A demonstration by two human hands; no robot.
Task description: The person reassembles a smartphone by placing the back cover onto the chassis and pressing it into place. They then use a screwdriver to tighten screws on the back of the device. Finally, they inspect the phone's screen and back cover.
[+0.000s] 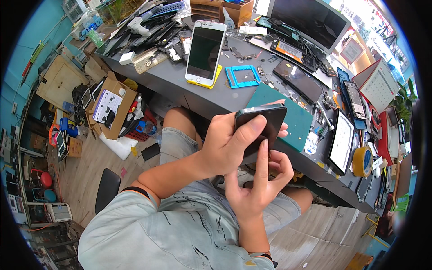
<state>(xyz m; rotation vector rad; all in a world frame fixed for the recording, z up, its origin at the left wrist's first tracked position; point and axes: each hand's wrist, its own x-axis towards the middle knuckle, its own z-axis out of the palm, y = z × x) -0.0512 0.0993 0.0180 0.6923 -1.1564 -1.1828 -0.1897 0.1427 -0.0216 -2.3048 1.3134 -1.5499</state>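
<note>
Head view: from where I stand, the right hand (pixel 257 191) is nearest the person's body, its index finger stretched up to the lower part of a dark phone, the thumb well apart and the other fingers curled; whether that fingertip presses on the phone I cannot tell. The left hand (pixel 227 146) is clamped round the dark phone (pixel 271 128), thumb across its face and fingertips showing past the far side; the phone is tilted above the lap, just before the desk, slim and glossy black, with rounded corners and a bluish-grey edge catching the light; its lower end is partly hidden by the hands.

Beyond it lies a green mat (pixel 294 120) on the grey desk (pixel 166 80); down on the floor to the left, an open cardboard box (pixel 124 118) holds a white printed carton (pixel 107 106) with a dark object lying against it; just beside it a red basket (pixel 133 135) is crammed with mixed things, a blue piece among them.

Farther over the desk, a blue frame (pixel 229 77) lies near a white-fronted phone (pixel 206 51) propped above a yellow piece (pixel 218 77); at the back stand a wooden organiser (pixel 207 10) with shelf-like slots and a blue basket (pixel 170 8), its contents too small to tell.
</note>
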